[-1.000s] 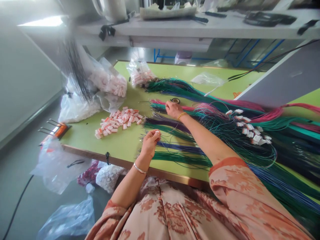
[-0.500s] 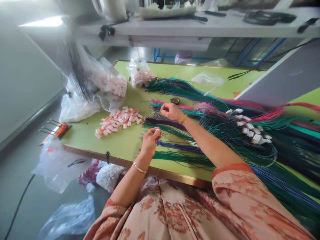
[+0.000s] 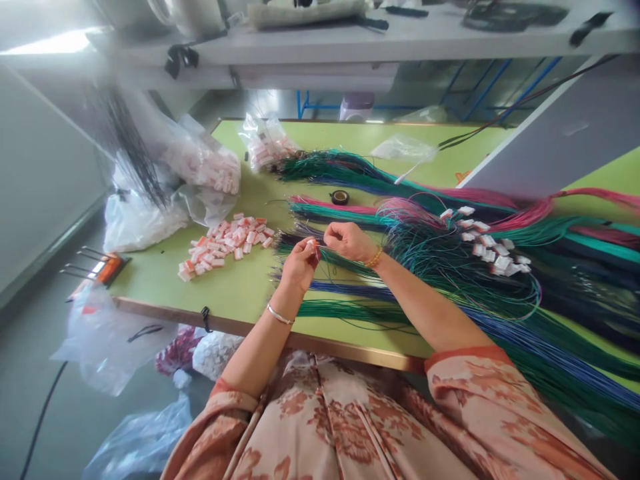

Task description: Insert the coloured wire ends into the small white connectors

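My left hand (image 3: 299,264) is raised over the green table (image 3: 240,287), fingers pinched on a small white connector (image 3: 313,245). My right hand (image 3: 349,241) is right beside it, fingers pinched on a thin wire that leads to the connector. Both hands hover above bundles of coloured wires (image 3: 350,293) laid across the table: green, blue, purple and pink. A loose pile of white and red connectors (image 3: 225,243) lies to the left of my hands. A heap of wired white connectors (image 3: 487,247) rests among the wires on the right.
Clear bags of connectors (image 3: 200,163) sit at the table's far left; a small tape roll (image 3: 340,197) lies beyond my hands. An orange device (image 3: 103,270) is at the left corner. Plastic bags (image 3: 100,340) hang below the edge. A grey shelf (image 3: 400,40) runs overhead.
My right hand has drawn back from the pink wires to meet my left hand, bringing a wire to the connector. The view has shifted slightly.
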`<state>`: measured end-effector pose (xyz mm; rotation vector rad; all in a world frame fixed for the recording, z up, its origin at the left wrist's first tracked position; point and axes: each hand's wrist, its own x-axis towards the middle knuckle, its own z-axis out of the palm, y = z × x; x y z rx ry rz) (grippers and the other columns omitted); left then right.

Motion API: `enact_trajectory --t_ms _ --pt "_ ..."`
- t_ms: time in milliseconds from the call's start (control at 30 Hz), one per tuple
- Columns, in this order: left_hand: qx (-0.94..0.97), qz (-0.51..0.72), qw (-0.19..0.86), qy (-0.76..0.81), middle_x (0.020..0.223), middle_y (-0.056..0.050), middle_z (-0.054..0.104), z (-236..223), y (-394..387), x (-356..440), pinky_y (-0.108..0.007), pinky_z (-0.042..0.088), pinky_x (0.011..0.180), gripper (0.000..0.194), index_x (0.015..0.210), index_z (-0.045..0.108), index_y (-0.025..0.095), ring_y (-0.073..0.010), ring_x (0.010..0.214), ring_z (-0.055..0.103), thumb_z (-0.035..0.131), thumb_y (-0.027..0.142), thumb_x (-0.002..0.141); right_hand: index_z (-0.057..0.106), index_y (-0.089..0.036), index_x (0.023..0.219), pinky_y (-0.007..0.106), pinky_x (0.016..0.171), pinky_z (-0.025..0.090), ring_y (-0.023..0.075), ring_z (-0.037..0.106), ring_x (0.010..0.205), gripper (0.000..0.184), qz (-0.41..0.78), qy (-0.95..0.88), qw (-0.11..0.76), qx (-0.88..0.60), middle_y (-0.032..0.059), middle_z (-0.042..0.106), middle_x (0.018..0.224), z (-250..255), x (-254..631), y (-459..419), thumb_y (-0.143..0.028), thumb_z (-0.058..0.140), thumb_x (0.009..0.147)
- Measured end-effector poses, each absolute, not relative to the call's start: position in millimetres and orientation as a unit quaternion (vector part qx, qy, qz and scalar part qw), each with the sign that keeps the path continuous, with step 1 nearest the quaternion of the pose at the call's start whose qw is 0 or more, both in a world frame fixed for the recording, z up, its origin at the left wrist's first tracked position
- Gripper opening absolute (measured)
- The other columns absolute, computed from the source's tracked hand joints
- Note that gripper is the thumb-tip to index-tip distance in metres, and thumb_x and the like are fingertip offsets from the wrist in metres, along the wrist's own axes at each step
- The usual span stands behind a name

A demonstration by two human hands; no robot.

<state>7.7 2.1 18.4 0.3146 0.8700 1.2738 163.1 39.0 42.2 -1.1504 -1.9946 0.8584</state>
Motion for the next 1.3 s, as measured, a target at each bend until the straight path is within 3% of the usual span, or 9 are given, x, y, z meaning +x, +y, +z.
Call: enact_trajectory --t_ms 467,933,1300 --pt "0.178 0.577 0.691 0.397 0.078 0.001 0.062 13 1 8 -0.021 0.045 0.068 0.023 0.086 0.065 0.016 -0.0054 0.065 0.054 0.08 0.016 0.069 0.06 -0.016 0.068 0.022 0.053 0.031 0.0089 0.042 0.052 0.015 0.29 -0.79 0.308 -0.443 -0.0022 0.057 0.058 33 162 38 -0.028 0.054 0.075" --pt "0.258 0.59 0.594 0.483 0.071 0.001 0.063 13 -2 18 -0.024 0.038 0.066 0.019 0.079 0.068 0.016 -0.0075 0.065 0.053 0.08 0.021 0.065 0.059 -0.016 0.071 0.022 0.052 0.029 0.0092 0.04 0.053 0.016 0.295 -0.798 0.316 -0.419 -0.0024 0.054 0.059 24 158 36 -0.029 0.054 0.078" --pt "0.229 0.589 0.609 0.479 0.069 0.0 0.063 12 9 15 -0.025 0.04 0.066 0.023 0.078 0.069 0.016 -0.0086 0.064 0.053 0.08 0.019 0.059 0.062 -0.016 0.078 0.023 0.055 0.031 0.0103 0.044 0.054 0.017 0.267 -0.799 0.309 -0.442 -0.0003 0.059 0.062 21 157 38 -0.029 0.052 0.08"
